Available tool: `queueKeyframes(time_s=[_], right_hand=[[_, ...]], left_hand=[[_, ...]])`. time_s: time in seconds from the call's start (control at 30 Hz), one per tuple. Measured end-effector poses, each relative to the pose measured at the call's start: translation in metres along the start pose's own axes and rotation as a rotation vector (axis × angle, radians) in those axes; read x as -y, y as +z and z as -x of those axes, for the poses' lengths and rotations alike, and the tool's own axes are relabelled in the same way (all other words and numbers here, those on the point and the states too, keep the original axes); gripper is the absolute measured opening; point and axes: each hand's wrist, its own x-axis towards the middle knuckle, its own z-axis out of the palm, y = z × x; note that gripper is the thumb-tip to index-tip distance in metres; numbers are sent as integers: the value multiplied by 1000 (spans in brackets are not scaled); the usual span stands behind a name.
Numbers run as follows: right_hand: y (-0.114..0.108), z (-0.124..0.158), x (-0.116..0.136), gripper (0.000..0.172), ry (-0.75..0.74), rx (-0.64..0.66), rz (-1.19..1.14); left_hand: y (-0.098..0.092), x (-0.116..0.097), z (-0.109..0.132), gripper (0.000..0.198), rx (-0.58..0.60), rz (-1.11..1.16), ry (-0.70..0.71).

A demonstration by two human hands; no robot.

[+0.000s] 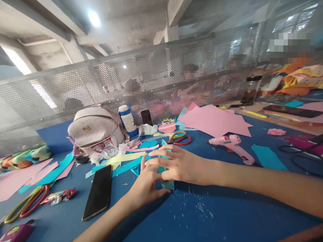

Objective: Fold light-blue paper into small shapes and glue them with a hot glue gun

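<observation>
A folded piece of light blue paper (168,185) stands on the blue table between my hands, mostly covered by fingers. My left hand (146,183) grips it low on the near left side, thumb along its bottom edge. From the right, my right hand (180,164) reaches over it, its fingers bent around the upper part and overlapping the left fingers. Just left of my hands lie blue paper strips (128,166) and a small folded blue piece (135,170). A black phone (98,191) rests left of my left wrist.
Behind stand a pale backpack (94,126), a bottle (127,119) and a perforated metal screen (106,79). Scissors (185,139), pink paper sheets (212,117) and a pink glue gun (233,146) lie right. More scissors (35,201) lie left. People sit beyond the screen.
</observation>
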Motion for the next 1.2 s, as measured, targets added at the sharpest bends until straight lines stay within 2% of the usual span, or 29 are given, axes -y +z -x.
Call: queueKeyframes(time_s=[0.1,0.27,0.37,0.47,0.57,0.73,0.83,0.87,0.97,1.03,1.1,1.2], right_hand=[[1,3,-1,20,13,-23,-19],[1,8,1,20,22,-27,-90],[0,8,1,20,45,-15,-105],[-2,8,1,17,107,3,-122],[-3,9,0,14,152,11,-155],[-6,9,-3,13,137,28,-217],[-9,10,-8,8,124,65,-223],[-11,10,-10,11,133,73,-213],[-15,11,-18,45,180,74,-210],[-17,12,-24,55,220,57,-263],[-17,13,-30,48,254,43,-337],[-15,15,-38,18,245,44,-398]], left_hand=[[2,-3,-1,30,-7,-9,-30],[0,-7,-4,9,-6,-12,-40],[1,-10,-4,14,-25,-17,-33],[6,-12,-3,24,-139,-17,-47],[11,-15,-2,22,-242,-18,-63],[12,-17,-1,21,-252,-16,-68],[12,-13,0,14,-260,3,-53],[13,-11,1,12,-263,13,-36],[12,-4,3,11,-226,90,38],[11,1,4,11,-188,160,90],[9,4,4,12,-167,203,128],[6,5,2,15,-153,219,133]])
